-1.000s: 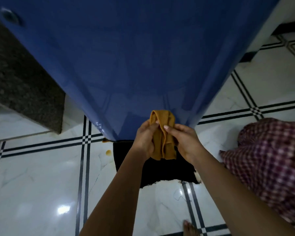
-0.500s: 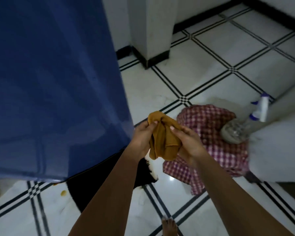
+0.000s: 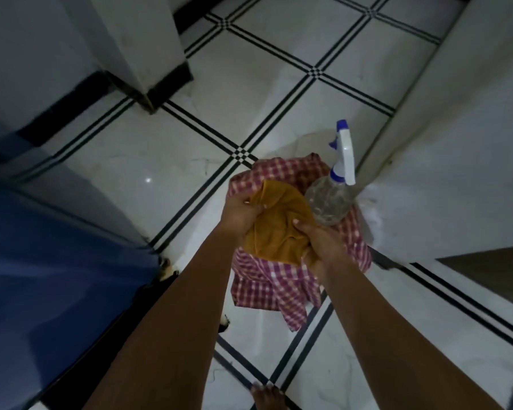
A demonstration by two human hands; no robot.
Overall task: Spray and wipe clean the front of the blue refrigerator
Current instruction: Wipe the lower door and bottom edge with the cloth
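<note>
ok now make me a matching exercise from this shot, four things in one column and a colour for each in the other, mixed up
Column one
1. refrigerator
2. spray bottle
3. held cloth
4. floor cloth

Column two
a. mustard yellow
b. blue
c. pink and white checks
d. clear body, white and blue head

Pairs: 1-b, 2-d, 3-a, 4-c
</note>
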